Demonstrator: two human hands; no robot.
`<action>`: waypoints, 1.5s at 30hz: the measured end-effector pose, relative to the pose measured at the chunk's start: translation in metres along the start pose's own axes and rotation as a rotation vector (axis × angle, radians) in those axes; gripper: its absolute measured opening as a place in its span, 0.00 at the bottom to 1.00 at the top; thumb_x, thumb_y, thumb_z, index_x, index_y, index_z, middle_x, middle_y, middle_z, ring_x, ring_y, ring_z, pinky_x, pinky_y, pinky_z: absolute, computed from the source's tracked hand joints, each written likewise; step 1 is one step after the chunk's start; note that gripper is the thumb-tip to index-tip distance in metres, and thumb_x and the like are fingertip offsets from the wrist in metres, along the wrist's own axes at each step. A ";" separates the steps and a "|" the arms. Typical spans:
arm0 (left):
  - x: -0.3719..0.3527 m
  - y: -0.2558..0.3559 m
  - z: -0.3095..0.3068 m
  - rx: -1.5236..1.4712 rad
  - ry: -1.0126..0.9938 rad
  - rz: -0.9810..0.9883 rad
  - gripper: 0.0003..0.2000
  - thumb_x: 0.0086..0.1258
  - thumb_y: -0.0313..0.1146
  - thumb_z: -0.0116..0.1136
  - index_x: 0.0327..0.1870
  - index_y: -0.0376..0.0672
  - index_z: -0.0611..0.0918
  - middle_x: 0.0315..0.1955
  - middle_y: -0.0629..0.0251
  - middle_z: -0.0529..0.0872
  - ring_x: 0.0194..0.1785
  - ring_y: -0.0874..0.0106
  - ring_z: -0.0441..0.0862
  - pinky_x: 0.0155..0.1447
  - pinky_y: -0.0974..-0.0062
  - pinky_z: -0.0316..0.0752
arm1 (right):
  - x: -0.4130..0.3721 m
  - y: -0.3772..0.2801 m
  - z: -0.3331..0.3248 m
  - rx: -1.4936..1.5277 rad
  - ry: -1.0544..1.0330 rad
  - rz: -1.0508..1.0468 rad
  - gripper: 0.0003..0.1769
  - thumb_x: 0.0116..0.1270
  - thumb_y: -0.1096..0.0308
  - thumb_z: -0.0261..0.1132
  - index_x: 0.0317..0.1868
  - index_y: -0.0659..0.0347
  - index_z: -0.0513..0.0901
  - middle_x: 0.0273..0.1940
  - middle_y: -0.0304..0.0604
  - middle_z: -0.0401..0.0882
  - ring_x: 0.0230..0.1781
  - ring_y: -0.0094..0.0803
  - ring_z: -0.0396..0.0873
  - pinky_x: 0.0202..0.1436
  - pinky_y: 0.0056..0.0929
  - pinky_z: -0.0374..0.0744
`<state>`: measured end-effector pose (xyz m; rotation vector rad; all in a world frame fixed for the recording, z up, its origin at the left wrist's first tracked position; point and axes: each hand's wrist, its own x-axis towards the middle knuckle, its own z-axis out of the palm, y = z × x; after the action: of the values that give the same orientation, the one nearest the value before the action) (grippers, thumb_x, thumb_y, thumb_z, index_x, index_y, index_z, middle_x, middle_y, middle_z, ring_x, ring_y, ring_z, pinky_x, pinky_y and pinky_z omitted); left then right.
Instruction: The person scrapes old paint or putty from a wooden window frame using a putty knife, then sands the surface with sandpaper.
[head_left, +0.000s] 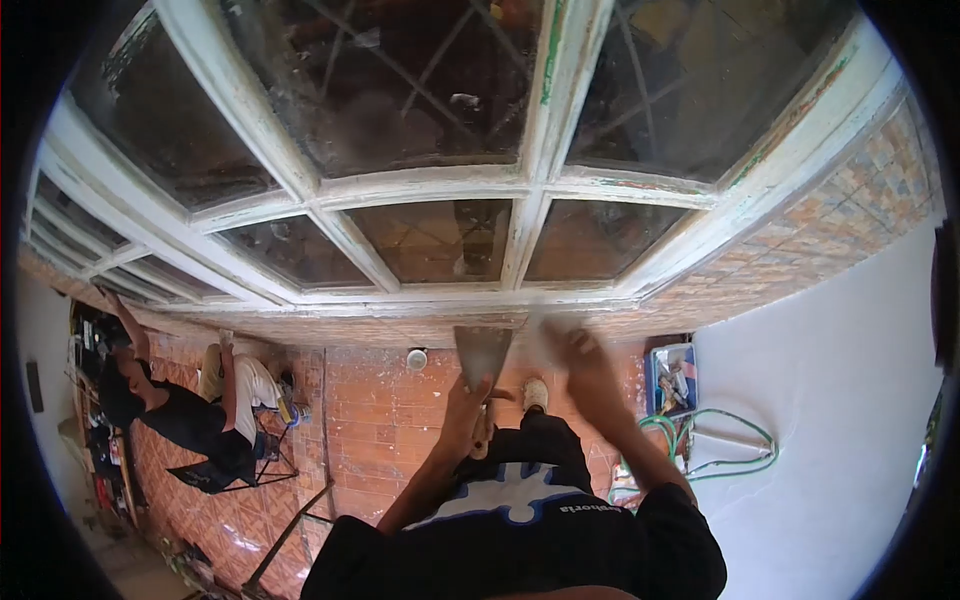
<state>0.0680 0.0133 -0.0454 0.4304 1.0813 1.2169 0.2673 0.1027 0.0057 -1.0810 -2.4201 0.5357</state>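
My left hand (464,412) is closed around a putty knife (483,352). Its wide, whitish-smeared blade points up toward the window's lower edge, and the wooden handle hangs below my fingers. To the right, my right hand (584,358) is raised, smeared by motion, with its fingers curled. A pale blurred shape beside those fingers is too smeared to name. Both hands are below the old window frame (420,300), whose white paint is worn, with green and brown patches on its bars. Dark glass panes (400,90) fill the frame.
Left, another person (195,420) sits on a folding chair, one arm raised to the window. A white cup (416,360) stands on the speckled tile floor. A blue bin (671,378) of items and a green hose (735,465) lie right, beside a white wall (830,400).
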 end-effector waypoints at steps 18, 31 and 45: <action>-0.017 0.002 -0.099 0.016 0.248 -0.005 0.10 0.72 0.32 0.60 0.45 0.42 0.72 0.22 0.67 0.77 0.13 0.80 0.71 0.13 0.82 0.65 | 0.133 0.030 -0.057 -0.268 0.951 0.064 0.37 0.58 0.91 0.46 0.71 0.68 0.68 0.73 0.54 0.64 0.75 0.57 0.59 0.79 0.53 0.55; 0.015 0.000 -0.092 0.059 0.132 -0.067 0.10 0.73 0.35 0.57 0.46 0.45 0.70 0.19 0.69 0.73 0.13 0.79 0.68 0.13 0.80 0.63 | 0.131 0.006 -0.051 -0.377 0.690 -0.085 0.43 0.53 0.93 0.48 0.72 0.59 0.69 0.76 0.49 0.60 0.76 0.58 0.56 0.78 0.50 0.59; 0.029 -0.009 -0.068 0.027 0.011 -0.126 0.08 0.73 0.30 0.57 0.44 0.44 0.70 0.18 0.71 0.71 0.11 0.80 0.68 0.12 0.81 0.62 | 0.128 0.004 -0.054 -0.421 0.689 -0.041 0.44 0.52 0.93 0.52 0.73 0.58 0.69 0.76 0.56 0.58 0.75 0.63 0.56 0.75 0.52 0.64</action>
<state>0.0143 0.0182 -0.0971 0.3708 1.1192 1.0951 0.2214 0.2118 0.0778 -1.1319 -1.9533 -0.3419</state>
